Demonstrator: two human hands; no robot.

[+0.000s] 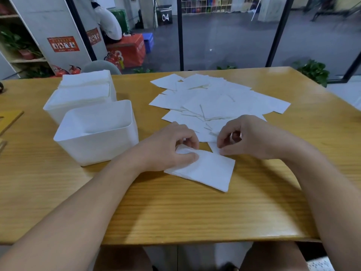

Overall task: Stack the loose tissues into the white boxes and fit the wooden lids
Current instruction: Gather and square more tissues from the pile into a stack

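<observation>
Surface: wooden table (195,212), with a glass wall and a grey-floored room behind at 12 o'clock.
Hidden or unclear: wooden lids are cut off at the 9 o'clock edge (9,119), so only slivers show; whether the near box holds any tissue cannot be told for sure.
Left fingers: left hand (168,147) has curled fingers and a thumb pinching the raised far corner of a small stack of tissues (207,171).
Right fingers: right hand (252,137) has curled fingertips pinching the edge of one loose tissue (214,147) lying just beyond the stack.
Hand pose: both hands palm-down, knuckles up, close together at the table's centre.
Arms: bare forearms reach in from 7 and 5 o'clock.
Scattered tissues (218,100): spread flat and overlapping toward 12 to 1 o'clock of the hands.
Near white box (97,133): at 9 o'clock of the left hand, open-topped.
Far white box (78,98): behind it toward 11 o'clock, heaped with tissues above its rim.
</observation>
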